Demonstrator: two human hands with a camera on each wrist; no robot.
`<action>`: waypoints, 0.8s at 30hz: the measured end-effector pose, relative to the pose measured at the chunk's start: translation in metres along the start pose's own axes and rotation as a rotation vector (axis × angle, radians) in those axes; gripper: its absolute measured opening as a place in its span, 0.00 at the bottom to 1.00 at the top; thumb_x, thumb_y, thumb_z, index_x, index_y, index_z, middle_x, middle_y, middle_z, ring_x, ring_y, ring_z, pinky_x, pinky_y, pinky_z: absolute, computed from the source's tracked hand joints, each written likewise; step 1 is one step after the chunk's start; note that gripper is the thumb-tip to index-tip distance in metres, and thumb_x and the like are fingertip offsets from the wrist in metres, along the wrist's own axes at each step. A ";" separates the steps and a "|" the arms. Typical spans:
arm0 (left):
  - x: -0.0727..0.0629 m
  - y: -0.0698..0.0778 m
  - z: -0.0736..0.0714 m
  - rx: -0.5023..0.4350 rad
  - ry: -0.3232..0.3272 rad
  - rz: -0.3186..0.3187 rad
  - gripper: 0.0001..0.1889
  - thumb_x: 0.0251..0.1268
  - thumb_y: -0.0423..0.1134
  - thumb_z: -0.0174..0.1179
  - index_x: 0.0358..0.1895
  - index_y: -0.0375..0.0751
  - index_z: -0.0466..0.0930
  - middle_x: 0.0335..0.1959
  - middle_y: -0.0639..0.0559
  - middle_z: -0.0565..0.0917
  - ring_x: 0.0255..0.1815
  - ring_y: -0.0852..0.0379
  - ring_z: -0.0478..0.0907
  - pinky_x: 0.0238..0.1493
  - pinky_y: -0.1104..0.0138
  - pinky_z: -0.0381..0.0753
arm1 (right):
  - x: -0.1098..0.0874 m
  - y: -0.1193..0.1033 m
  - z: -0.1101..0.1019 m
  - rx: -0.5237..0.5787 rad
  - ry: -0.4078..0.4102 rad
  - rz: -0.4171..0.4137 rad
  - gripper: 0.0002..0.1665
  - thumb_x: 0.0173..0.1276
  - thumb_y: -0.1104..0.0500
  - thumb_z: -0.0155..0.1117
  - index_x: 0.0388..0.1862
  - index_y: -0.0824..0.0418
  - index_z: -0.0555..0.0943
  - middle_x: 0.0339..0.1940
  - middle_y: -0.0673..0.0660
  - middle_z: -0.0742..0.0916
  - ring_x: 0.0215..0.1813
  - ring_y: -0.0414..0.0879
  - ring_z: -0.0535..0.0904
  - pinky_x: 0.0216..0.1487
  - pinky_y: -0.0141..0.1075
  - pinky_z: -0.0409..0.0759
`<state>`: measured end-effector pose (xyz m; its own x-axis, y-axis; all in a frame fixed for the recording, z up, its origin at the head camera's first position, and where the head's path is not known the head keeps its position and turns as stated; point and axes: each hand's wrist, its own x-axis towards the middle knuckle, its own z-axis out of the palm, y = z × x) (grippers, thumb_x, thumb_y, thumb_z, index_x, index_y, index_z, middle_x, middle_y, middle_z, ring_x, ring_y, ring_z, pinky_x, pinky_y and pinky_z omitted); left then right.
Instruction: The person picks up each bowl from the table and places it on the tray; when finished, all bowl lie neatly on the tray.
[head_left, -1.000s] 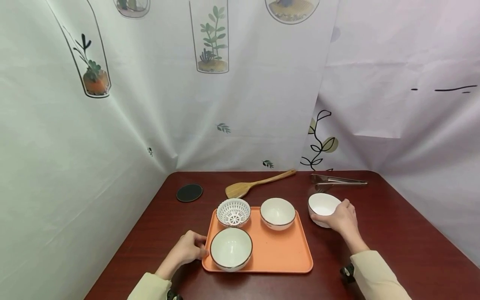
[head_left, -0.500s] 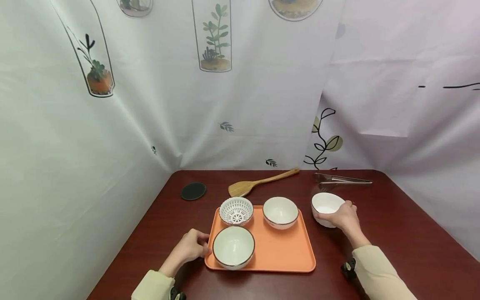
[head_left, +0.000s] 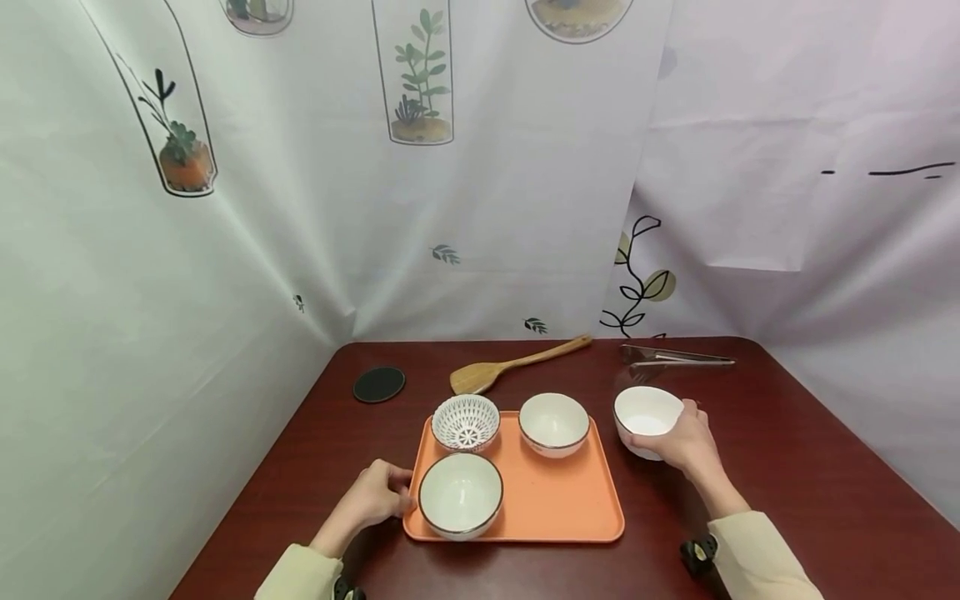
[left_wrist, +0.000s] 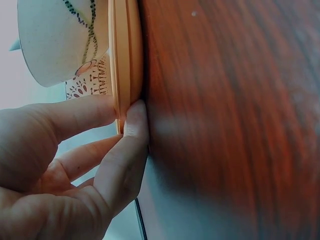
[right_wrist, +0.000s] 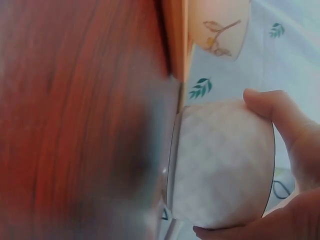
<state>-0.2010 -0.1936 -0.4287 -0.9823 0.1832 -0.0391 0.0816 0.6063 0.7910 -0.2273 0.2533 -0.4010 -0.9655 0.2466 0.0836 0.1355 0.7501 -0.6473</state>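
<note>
At the left edge of the orange tray [head_left: 562, 512], my left hand [head_left: 371, 500] pinches the rim. The left wrist view shows the thumb above the tray edge [left_wrist: 120, 55] and a finger underneath, close to the tabletop. My right hand [head_left: 692, 446] grips a white bowl [head_left: 645, 410] right of the tray, thumb and fingers spread across its sides. Its outside [right_wrist: 225, 165] has a faint diamond relief, and its base is close over the table. The tray carries a large dark-rimmed bowl [head_left: 461, 493] front left, a lattice-patterned bowl [head_left: 467, 421] behind it, and another bowl [head_left: 553, 423] back right.
A wooden spatula [head_left: 480, 377] lies behind the tray. Metal tongs [head_left: 678, 362] are at the back right, beyond the held bowl. A round dark coaster [head_left: 378, 385] sits at the back left. Printed cloth [head_left: 510, 208] hangs around the dark red table [head_left: 300, 450].
The head view sways slightly right and back. Both hands keep their holds on the tray and the white bowl, with no clear movement.
</note>
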 end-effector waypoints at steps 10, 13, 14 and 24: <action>0.000 -0.002 0.000 0.000 -0.003 0.018 0.21 0.43 0.23 0.64 0.47 0.21 0.82 0.18 0.51 0.78 0.18 0.60 0.75 0.22 0.67 0.75 | -0.023 -0.009 -0.005 -0.013 0.017 -0.069 0.71 0.38 0.43 0.82 0.66 0.79 0.52 0.56 0.78 0.67 0.52 0.70 0.71 0.52 0.59 0.73; 0.001 -0.002 0.000 -0.003 -0.004 0.017 0.21 0.44 0.23 0.64 0.47 0.21 0.82 0.18 0.51 0.77 0.18 0.60 0.75 0.22 0.67 0.75 | -0.029 -0.010 -0.005 -0.006 0.008 -0.088 0.70 0.37 0.43 0.83 0.67 0.78 0.53 0.56 0.78 0.67 0.52 0.70 0.72 0.50 0.59 0.74; 0.001 -0.002 0.000 -0.003 -0.004 0.016 0.21 0.44 0.23 0.64 0.47 0.21 0.82 0.18 0.51 0.77 0.18 0.60 0.75 0.22 0.67 0.75 | -0.032 -0.010 -0.004 -0.005 0.006 -0.095 0.70 0.37 0.44 0.83 0.66 0.78 0.53 0.56 0.78 0.68 0.51 0.70 0.73 0.50 0.58 0.74; 0.001 -0.002 -0.001 -0.007 -0.004 -0.007 0.22 0.42 0.22 0.64 0.48 0.21 0.82 0.16 0.52 0.76 0.17 0.61 0.73 0.21 0.69 0.73 | -0.054 -0.020 -0.001 -0.003 -0.028 -0.153 0.71 0.36 0.41 0.83 0.68 0.75 0.55 0.57 0.75 0.70 0.52 0.67 0.75 0.49 0.56 0.75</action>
<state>-0.2019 -0.1950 -0.4295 -0.9821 0.1826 -0.0470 0.0740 0.6023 0.7948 -0.1778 0.2253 -0.3919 -0.9808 0.1120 0.1597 -0.0129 0.7797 -0.6260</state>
